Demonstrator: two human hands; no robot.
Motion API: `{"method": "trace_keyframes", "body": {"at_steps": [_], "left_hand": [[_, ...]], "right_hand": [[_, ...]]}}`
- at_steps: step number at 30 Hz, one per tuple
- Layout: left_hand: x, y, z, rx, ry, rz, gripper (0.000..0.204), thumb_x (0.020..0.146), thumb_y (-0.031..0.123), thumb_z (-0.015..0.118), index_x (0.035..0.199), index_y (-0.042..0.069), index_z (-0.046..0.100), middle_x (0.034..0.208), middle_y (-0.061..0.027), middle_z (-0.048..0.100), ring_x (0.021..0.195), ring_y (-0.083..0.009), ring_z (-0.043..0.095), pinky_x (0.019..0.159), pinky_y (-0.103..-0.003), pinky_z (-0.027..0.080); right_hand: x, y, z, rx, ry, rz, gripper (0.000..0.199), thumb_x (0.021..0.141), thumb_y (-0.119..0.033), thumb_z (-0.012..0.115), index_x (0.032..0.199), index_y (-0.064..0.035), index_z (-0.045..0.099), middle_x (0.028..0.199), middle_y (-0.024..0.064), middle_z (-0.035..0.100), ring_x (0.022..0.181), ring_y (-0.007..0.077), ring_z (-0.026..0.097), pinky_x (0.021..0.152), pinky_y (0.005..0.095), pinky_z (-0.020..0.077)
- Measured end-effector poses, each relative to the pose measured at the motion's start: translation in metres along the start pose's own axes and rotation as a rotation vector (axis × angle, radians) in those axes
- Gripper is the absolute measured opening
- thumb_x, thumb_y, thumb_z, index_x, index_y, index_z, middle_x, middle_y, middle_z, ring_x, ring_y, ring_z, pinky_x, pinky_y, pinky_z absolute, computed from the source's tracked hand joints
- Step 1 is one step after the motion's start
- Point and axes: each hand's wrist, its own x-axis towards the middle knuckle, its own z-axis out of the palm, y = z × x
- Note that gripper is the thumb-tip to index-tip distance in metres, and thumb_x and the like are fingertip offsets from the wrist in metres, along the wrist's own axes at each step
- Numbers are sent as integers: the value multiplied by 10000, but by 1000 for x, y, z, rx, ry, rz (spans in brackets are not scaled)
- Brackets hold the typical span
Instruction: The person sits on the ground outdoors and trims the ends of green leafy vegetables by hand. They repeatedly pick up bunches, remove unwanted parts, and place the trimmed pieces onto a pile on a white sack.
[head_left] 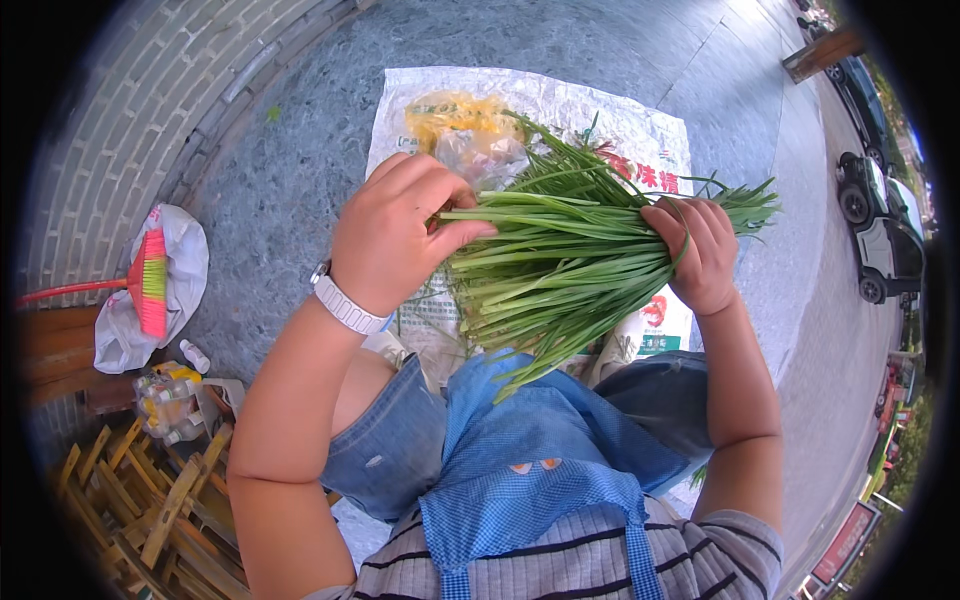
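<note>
A thick bunch of long green chive-like stalks (pixel 560 262) is held across my lap, leafy tips pointing right. My right hand (pixel 700 255) is closed around the bunch near its leafy end. My left hand (pixel 395 235), with a white wristwatch (pixel 345 305) on the wrist, pinches single stalks at the pale cut ends between thumb and fingers. Below the bunch are my blue checked apron (pixel 540 470) and denim shorts.
A white printed sack (pixel 600 115) lies on the grey stone pavement with a clear plastic bag (pixel 470 140) of yellowish scraps on it. At left are a brick wall, a pink-and-green broom (pixel 145 285), a white bag, bottles, and wooden folding stools (pixel 150 505). Parked cars (pixel 880 220) stand at the right.
</note>
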Motion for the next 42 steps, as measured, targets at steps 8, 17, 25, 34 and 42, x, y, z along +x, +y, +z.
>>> {"method": "trace_keyframes", "body": {"at_steps": [8, 17, 25, 34, 42], "left_hand": [[-1, 2, -2, -38, 3, -16, 188, 729, 142, 782, 800, 37, 643, 775, -59, 632, 713, -225, 589, 633, -327, 475], [1, 3, -5, 52, 59, 97, 119, 747, 16, 712, 854, 33, 663, 825, -61, 651, 750, -218, 606, 643, -310, 484], [-5, 4, -6, -322, -25, -279, 121, 762, 15, 726, 862, 26, 658, 870, -41, 678, 728, -117, 585, 641, -255, 468], [-9, -3, -8, -496, -91, -359, 108, 808, 26, 722, 898, 14, 664, 875, -37, 695, 759, -86, 601, 673, -239, 481], [-7, -8, -10, -699, -68, -498, 195, 980, 160, 550, 935, -1, 650, 798, -50, 695, 711, -97, 622, 646, -247, 487]], "right_hand": [[-1, 1, -2, 16, 1, -10, 351, 678, -108, 641, 1021, -37, 649, 905, 84, 632, 732, 217, 615, 613, 332, 482], [-5, 3, 0, 8, -25, 26, 348, 695, -117, 637, 1030, -26, 631, 906, 99, 634, 745, 241, 616, 641, 354, 483], [-6, 6, 3, 15, -14, 41, 350, 687, -117, 620, 1027, -34, 641, 887, 83, 629, 743, 229, 614, 636, 344, 481], [-7, 7, 0, 3, -14, 21, 345, 695, -125, 614, 1028, -38, 637, 893, 82, 632, 750, 229, 619, 635, 343, 480], [-9, 10, -2, -10, 13, 16, 351, 693, -127, 618, 1033, -44, 635, 891, 81, 632, 756, 231, 625, 630, 346, 483]]}}
